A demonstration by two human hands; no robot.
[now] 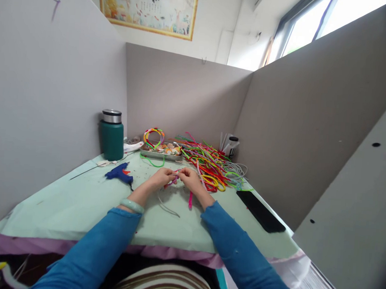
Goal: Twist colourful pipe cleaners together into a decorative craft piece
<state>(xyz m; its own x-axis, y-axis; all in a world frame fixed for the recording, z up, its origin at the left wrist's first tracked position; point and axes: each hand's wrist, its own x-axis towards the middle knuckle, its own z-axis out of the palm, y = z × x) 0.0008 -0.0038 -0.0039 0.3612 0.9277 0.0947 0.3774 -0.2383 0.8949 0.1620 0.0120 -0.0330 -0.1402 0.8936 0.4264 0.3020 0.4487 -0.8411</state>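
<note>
My left hand point(162, 178) and my right hand point(191, 180) meet over the middle of the table, fingertips pinched together. Between them is a small pink and purple pipe cleaner point(174, 181), mostly hidden by the fingers. Below my right hand hangs or lies a bright pink piece point(190, 200); whether it joins the held one I cannot tell. A thin grey cord point(168, 210) curves on the cloth under my hands. Just beyond my right hand spreads a pile of colourful pipe cleaners point(208, 160), with yellow-handled scissors point(221, 184) at its near edge.
A blue glue gun point(117, 172) lies left of my hands, near a green bottle point(111, 137). Behind stands a metal tray point(161, 155) of small pieces, with a multicoloured ring point(154, 137). A black phone-like slab point(261, 211) lies at right. Grey partitions point(186, 91) enclose the table.
</note>
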